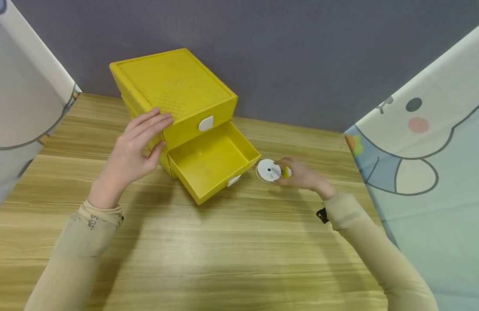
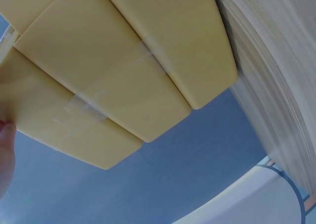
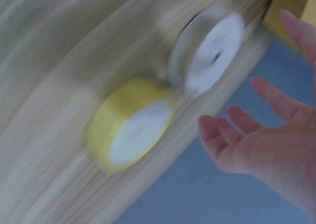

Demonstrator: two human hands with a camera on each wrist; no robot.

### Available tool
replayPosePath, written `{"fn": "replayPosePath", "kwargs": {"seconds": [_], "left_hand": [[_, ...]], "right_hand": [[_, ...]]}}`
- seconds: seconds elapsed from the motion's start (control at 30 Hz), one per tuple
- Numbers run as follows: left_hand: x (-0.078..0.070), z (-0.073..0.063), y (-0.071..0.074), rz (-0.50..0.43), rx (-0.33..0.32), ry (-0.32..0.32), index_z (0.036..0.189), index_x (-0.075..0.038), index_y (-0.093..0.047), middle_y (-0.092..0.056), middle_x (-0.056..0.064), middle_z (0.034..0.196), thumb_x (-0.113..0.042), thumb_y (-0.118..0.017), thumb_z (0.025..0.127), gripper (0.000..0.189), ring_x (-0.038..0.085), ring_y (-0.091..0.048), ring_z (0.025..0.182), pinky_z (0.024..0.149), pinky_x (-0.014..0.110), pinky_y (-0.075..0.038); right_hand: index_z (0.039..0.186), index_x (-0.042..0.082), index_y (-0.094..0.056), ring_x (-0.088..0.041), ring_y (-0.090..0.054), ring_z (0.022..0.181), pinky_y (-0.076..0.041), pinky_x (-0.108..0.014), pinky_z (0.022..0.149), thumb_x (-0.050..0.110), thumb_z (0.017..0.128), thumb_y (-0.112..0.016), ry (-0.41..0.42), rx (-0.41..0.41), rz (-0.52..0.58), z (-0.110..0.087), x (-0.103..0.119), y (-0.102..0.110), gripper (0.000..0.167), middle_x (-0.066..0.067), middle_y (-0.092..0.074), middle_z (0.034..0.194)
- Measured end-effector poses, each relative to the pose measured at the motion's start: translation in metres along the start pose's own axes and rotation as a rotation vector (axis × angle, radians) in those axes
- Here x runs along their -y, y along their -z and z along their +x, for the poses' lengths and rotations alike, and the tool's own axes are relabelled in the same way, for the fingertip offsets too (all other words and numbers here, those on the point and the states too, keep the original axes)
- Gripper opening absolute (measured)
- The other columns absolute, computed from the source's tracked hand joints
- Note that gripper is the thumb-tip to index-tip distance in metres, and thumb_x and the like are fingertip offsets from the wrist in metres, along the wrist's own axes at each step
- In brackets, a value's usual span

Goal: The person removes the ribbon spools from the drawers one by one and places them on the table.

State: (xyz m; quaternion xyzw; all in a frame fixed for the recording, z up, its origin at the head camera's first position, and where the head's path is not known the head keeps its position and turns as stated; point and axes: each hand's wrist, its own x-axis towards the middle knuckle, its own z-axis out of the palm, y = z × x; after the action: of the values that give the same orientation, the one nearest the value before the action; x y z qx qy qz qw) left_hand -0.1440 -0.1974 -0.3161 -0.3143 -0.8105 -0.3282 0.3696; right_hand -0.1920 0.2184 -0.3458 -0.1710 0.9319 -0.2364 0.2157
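My left hand (image 1: 132, 151) rests on the front left edge of a yellow drawer cabinet (image 1: 173, 82), fingers straight on its top and thumb down along its side. The left wrist view shows the cabinet's side (image 2: 108, 70) with clear tape strips across the tiers. Below a closed top drawer, a pulled-out drawer (image 1: 208, 162) shows a bare yellow floor. My right hand (image 1: 299, 173) hovers over the table with loosely spread fingers, close to a white spool (image 3: 217, 56). A yellow tape roll (image 3: 131, 125) with a white face stands beside the spool; in the head view the hand mostly hides it.
The wood-grain table (image 1: 208, 250) carries the cabinet and both rolls. A dark grey panel (image 1: 286, 65) stands behind. Cartoon-print cloth (image 1: 429, 164) borders the right side, with similar cloth (image 1: 25, 86) at the left. White handles (image 1: 206, 123) mark the drawer fronts.
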Motion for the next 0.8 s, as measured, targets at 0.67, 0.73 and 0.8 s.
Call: {"fn": "replayPosePath", "kwargs": {"seconds": [0.67, 0.73, 0.8], "left_hand": [[0.003, -0.002, 0.002, 0.027, 0.020, 0.004, 0.126, 0.006, -0.058, -0.060, 0.024, 0.128, 0.013, -0.060, 0.077, 0.050, 0.037, -0.048, 0.130, 0.121, 0.032, -0.032], [0.003, -0.002, 0.002, 0.038, 0.038, 0.002, 0.127, 0.006, -0.057, -0.060, 0.024, 0.128, 0.012, -0.060, 0.078, 0.049, 0.037, -0.048, 0.131, 0.121, 0.032, -0.031], [0.004, -0.002, 0.002, 0.038, 0.042, -0.001, 0.126, 0.007, -0.057, -0.060, 0.024, 0.128, 0.011, -0.060, 0.078, 0.048, 0.038, -0.048, 0.130, 0.121, 0.032, -0.031]], "right_hand": [[0.118, 0.002, -0.065, -0.034, -0.063, 0.110, -0.059, -0.045, 0.089, 0.029, 0.094, -0.060, 0.026, 0.245, 0.428, 0.013, 0.084, -0.045, 0.037, -0.021, -0.067, 0.118], [0.115, -0.001, -0.066, -0.035, -0.064, 0.109, -0.059, -0.045, 0.088, 0.029, 0.094, -0.060, 0.006, 0.233, 0.442, 0.015, 0.087, -0.046, 0.037, -0.022, -0.067, 0.117], [0.114, -0.002, -0.066, -0.036, -0.064, 0.108, -0.059, -0.046, 0.088, 0.029, 0.094, -0.060, -0.017, 0.225, 0.455, 0.017, 0.089, -0.047, 0.037, -0.023, -0.067, 0.116]]}}
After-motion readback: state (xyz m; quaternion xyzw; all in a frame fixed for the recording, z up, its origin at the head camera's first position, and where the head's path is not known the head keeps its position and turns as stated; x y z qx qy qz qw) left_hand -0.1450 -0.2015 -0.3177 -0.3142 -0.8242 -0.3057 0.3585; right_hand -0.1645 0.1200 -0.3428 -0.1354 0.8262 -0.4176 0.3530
